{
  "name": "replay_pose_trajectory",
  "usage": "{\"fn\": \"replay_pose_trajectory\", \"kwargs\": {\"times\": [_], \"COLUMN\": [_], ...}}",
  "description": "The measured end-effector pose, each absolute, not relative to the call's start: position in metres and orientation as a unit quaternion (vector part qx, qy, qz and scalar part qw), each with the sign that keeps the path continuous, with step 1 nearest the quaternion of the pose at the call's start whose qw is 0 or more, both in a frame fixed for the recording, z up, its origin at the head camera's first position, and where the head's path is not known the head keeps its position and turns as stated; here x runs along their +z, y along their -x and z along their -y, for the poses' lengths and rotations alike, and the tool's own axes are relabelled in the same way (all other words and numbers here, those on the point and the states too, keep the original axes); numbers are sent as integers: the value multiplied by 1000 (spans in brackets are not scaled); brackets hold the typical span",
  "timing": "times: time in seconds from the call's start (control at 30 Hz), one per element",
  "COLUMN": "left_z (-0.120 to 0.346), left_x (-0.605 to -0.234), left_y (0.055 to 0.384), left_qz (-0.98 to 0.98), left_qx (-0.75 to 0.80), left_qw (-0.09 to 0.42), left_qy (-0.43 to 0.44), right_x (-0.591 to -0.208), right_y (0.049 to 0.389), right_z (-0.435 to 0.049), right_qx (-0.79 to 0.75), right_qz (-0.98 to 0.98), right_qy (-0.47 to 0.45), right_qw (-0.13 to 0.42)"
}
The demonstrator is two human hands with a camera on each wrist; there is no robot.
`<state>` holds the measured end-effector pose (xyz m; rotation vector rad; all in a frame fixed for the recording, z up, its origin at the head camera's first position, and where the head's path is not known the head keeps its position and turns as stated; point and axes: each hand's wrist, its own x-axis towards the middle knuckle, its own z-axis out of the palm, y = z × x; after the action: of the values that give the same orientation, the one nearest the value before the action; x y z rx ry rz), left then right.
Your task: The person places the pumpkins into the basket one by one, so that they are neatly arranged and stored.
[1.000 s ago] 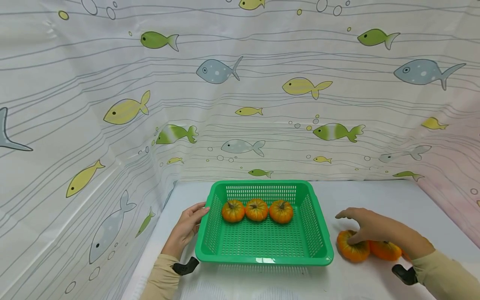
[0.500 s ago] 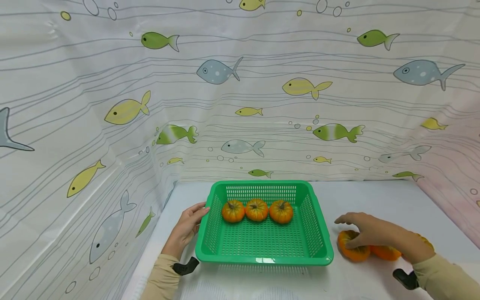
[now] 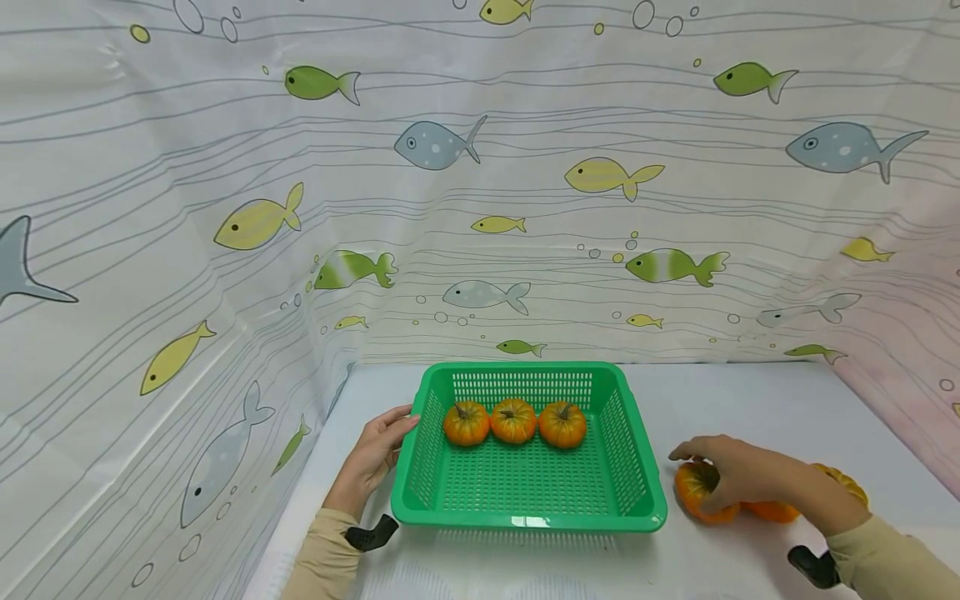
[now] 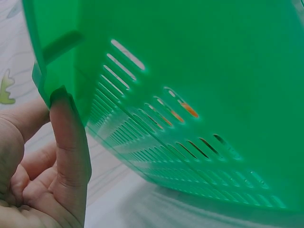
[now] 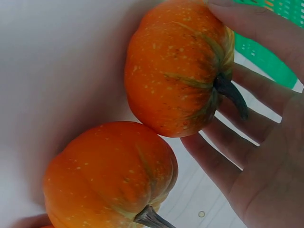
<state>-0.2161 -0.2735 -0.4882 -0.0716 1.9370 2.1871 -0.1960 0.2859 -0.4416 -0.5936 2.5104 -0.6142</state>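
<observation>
Fingers (image 5: 211, 164) of the right hand (image 3: 738, 472) spread wide around an orange pumpkin (image 5: 166, 71) on the bench (image 3: 727, 400): likely the grasping step, calling for closure.
A neighbouring pumpkin (image 5: 109, 166) touches it (finger pressure is unclear); beyond, the green basket (image 3: 465, 518) would obstruct leftward movement, left hand (image 3: 375, 450) gripping its rim, three pumpkins (image 3: 513, 423) inside.

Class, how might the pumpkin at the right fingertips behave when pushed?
The pumpkin might rock or roll, given its rounded sides. Its smooth skin could slip in the right hand. Pushing may nudge the neighbouring pumpkin, which appears to touch it.
</observation>
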Motion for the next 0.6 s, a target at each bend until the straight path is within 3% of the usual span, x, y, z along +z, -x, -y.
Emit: {"fn": "replay_pose_trajectory", "kwargs": {"times": [0.6], "left_z": [273], "left_x": [-487], "left_y": [215], "left_qz": [-662], "left_qx": [741], "left_qw": [108], "left_qy": [32], "right_x": [-447], "right_y": [196], "right_z": [-290], "right_qx": [-218], "right_qz": [-920], "right_qy": [210], "right_qw": [249]}}
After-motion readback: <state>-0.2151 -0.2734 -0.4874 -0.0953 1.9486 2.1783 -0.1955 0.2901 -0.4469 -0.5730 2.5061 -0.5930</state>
